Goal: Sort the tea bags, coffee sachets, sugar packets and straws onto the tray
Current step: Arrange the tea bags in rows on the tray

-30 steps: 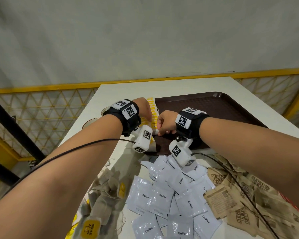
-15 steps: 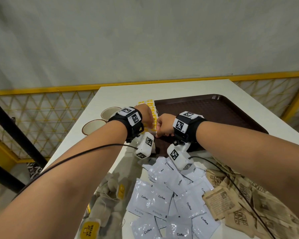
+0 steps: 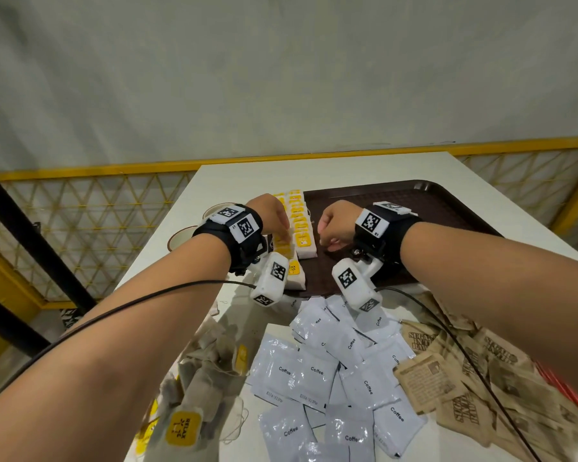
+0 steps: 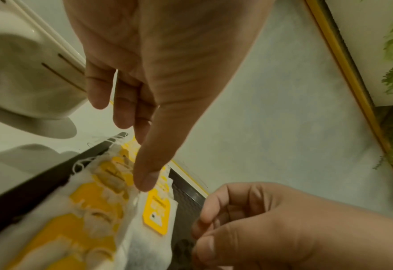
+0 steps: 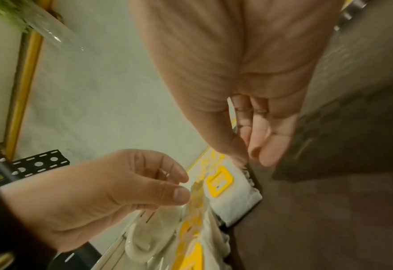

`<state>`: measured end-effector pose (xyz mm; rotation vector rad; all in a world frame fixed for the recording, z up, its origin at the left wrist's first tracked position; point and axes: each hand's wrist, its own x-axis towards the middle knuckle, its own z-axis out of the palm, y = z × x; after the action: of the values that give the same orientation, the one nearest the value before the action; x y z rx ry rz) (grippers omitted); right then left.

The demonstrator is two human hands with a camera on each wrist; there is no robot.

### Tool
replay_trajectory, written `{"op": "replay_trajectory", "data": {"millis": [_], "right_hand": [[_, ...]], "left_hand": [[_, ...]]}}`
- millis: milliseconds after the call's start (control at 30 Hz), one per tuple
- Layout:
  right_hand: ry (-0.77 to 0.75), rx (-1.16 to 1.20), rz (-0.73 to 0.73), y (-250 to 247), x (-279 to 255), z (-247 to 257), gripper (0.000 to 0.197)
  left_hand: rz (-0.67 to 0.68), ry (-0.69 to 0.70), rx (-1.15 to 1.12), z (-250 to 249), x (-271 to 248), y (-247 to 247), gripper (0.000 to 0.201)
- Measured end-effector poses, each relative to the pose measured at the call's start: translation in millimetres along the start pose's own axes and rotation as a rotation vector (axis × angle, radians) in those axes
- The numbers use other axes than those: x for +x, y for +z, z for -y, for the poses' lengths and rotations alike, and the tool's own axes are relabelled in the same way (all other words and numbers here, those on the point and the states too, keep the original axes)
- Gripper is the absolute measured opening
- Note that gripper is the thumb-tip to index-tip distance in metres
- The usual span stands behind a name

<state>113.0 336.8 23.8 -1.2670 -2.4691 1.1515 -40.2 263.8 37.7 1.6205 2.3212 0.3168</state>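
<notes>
Tea bags [image 3: 302, 241], seemingly under left hand's [image 3: 271, 213] thumb

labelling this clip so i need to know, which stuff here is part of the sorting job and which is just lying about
Part of the job:
brown tray
row of tea bags along its left side
loose tea bags on the table
coffee sachets
sugar packets

Just lying about:
two cups left of the tray
yellow fence behind the table
</notes>
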Motion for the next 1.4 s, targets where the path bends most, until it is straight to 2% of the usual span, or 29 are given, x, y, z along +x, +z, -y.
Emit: {"op": "replay_trajectory", "data": {"millis": [100, 400, 500, 567, 633, 700, 767, 800, 900, 967, 1033, 1167, 1267, 1400], "right_hand": [[0.011, 0.104, -0.017, 2.0, -3.7, -3.8, 0.025], [0.006, 0.148, -0.033, 15.2, -2.4, -0.5, 0.020], [-0.048, 0.077, -0.073, 8.4, -6.6, 9.3, 0.014], [-0.124, 0.076, -0.099, 4.4, -15.2, 20.8, 0.017], [-0.202, 0.143, -0.031, 5.6, -31.6, 31.5, 0.018], [-0.287, 0.128, 0.153, 15.3, -58.3, 41.8, 0.014], [-0.388, -0.085, 0.343, 32.8, -83.6, 50.8, 0.019], [-0.442, -0.215, 0.414, 44.2, -93.0, 55.0, 0.026], [-0.576, -0.475, 0.474, 81.2, -104.3, 65.2, 0.051], [-0.631, -0.520, 0.491, 102.3, -102.3, 70.4, 0.065], [-0.664, -0.534, 0.517, 117.5, -98.1, 73.4, 0.069], [-0.700, -0.543, 0.427, 128.4, -94.4, 77.1, 0.050], [-0.688, -0.518, 0.382, 127.8, -91.9, 77.6, 0.034], [-0.677, -0.478, 0.365, 124.4, -89.3, 75.4, 0.024]], "left_hand": [[0.010, -0.006, 0.009, -2.1, -0.7, 5.7, 0.018], [0.028, 0.012, 0.068, -9.8, 3.0, 18.8, 0.017], [-0.051, 0.074, 0.039, -12.0, -9.2, 1.2, 0.013], [-0.091, 0.130, -0.039, -6.3, -31.3, -17.1, 0.016], [-0.018, 0.153, -0.063, 8.6, -58.7, -31.9, 0.014], [0.166, 0.131, 0.025, 29.5, -86.8, -39.5, 0.008], [0.310, 0.119, 0.131, 49.1, -110.8, -40.3, 0.010], [0.342, 0.113, 0.180, 57.5, -119.1, -39.5, 0.015], [0.381, 0.079, 0.297, 76.7, -134.2, -35.8, 0.031], [0.442, 0.071, 0.320, 84.5, -138.1, -29.4, 0.039], [0.458, 0.078, 0.321, 89.1, -137.5, -20.9, 0.037], [0.431, 0.099, 0.319, 92.9, -132.9, -7.7, 0.020], [0.448, 0.104, 0.263, 93.6, -131.3, -4.5, 0.021], [0.376, 0.126, 0.193, 93.2, -130.0, -8.7, 0.021]]}}
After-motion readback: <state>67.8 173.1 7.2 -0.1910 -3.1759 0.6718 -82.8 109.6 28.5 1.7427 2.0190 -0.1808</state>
